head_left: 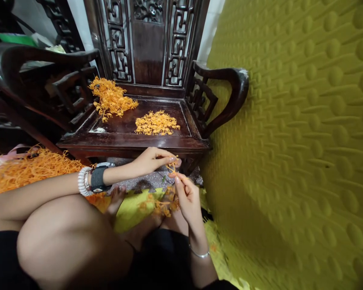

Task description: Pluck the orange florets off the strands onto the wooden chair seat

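My left hand (157, 160) comes in from the left, with a watch and a coiled white band at its wrist. Its thumb and fingers pinch a small orange plastic piece (171, 167) with thin prongs. Just below, my right hand (188, 194) pinches the lower side of that same piece, so both hands meet on it. Beneath them hang more orange pieces (161, 206), blurred; what holds these I cannot tell. On the wooden chair seat (127, 131) lie a tangled orange heap (110, 98) at the left and a flatter pile of small orange pieces (157, 123) nearer the middle.
A large mass of orange strands (45, 169) fills a pink-white bag at the left. Curved chair arms (230, 84) flank the seat. A yellow-green bumpy mat (305, 141) stands along the right side. Yellow matting (139, 211) covers the floor below my hands.
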{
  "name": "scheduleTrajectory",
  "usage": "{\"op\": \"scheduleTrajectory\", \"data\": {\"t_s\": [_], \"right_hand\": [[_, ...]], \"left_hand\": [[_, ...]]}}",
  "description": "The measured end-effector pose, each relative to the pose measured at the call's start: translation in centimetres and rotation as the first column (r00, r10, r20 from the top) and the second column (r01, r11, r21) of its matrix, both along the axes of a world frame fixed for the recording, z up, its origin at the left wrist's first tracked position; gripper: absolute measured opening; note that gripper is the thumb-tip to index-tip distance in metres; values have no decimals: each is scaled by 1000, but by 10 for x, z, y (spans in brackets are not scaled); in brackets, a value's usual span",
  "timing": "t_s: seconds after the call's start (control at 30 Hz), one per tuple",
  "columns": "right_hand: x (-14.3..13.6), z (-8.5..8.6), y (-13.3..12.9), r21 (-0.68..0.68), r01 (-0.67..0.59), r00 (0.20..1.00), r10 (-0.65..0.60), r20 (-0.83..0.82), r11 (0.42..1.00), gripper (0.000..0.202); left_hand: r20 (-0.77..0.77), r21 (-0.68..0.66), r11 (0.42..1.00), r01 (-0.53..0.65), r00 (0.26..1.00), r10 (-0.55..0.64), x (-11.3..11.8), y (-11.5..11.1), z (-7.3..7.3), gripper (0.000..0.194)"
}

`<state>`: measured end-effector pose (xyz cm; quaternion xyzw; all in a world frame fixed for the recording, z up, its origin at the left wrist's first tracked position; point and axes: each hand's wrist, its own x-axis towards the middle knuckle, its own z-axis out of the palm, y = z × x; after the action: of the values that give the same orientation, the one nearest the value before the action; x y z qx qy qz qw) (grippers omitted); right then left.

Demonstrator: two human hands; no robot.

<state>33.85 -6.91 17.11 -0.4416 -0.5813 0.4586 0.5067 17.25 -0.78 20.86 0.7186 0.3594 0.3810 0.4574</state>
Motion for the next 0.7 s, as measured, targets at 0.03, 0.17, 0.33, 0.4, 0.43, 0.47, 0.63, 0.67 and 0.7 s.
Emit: {"op": "scheduleTrajectory", "data": {"t_s": [0.03, 0.17, 0.33, 0.4, 0.43, 0.47, 0.63, 0.67, 0.7], "right_hand": [[-1, -2, -1, -4, 12, 1000, -12, -9, 1000, 33], [3, -11, -12, -91, 29, 995, -38, -97, 995, 36], [11, -29, -32, -190, -65, 967, 15, -255, 980, 34], [14, -30, -30, -176, -90, 965, 42, -260, 980, 32], [16, -27, -27, -162, -87, 965, 43, -258, 983, 30], [17, -23, -23, -144, -72, 965, 33, -260, 987, 29], [19, 5, -7, -94, -48, 940, 13, -340, 994, 23], [18, 9, -5, -96, -54, 932, 16, -362, 994, 21], [18, 12, -4, -101, -58, 925, 16, -381, 993, 20]], "left_hand": [[32, -31, 1000, -2, 999, 3, 4, 0, -2, 22], [111, 5, 986, -168, 980, 166, 2, 17, 2, 39], [307, 141, 712, -688, 714, 629, -52, 88, 25, 47], [225, 287, 599, -747, 661, 716, -66, 115, 25, 44], [175, 330, 581, -744, 653, 737, -68, 125, 22, 44], [118, 350, 586, -731, 655, 746, -68, 134, 18, 45], [-87, 266, 736, -622, 745, 661, -52, 144, -3, 95], [-97, 276, 761, -588, 770, 630, -48, 140, -3, 102], [-106, 292, 788, -542, 801, 590, -43, 134, -2, 101]]}}
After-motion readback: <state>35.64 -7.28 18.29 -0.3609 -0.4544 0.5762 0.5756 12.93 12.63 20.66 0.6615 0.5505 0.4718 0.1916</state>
